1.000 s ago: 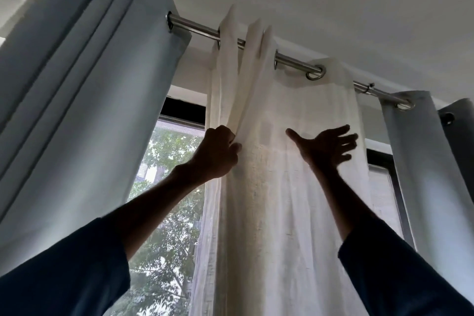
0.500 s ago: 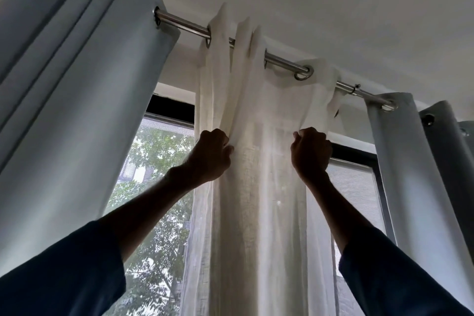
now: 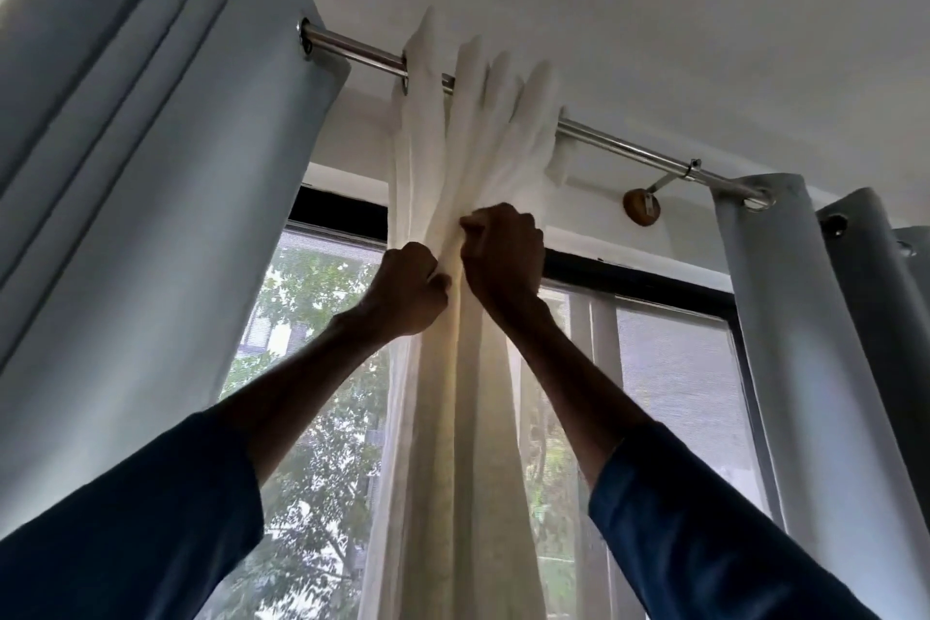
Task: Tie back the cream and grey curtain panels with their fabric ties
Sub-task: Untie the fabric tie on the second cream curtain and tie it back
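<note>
- Since half a second ago, the right hand (image 3: 503,259) has dragged the cream curtain (image 3: 468,443) leftward, and its folds now bunch tight by the left hand (image 3: 410,290).
- Left grey curtain (image 3: 151,191) hangs gathered on the rod (image 3: 629,148), apart from the cream.
- Left hand: fist gripping the cream folds.
- Right hand: just beside it, slightly higher, clenching the same bundle.
- Right grey curtain (image 3: 805,368) hangs well apart.

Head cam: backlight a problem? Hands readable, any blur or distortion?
Head view: strong backlight from the window; left hand and right hand are near-silhouettes, finger detail lost, gripping the glowing cream curtain; grey panel verticals converge upward; edges sharp, no motion blur.
</note>
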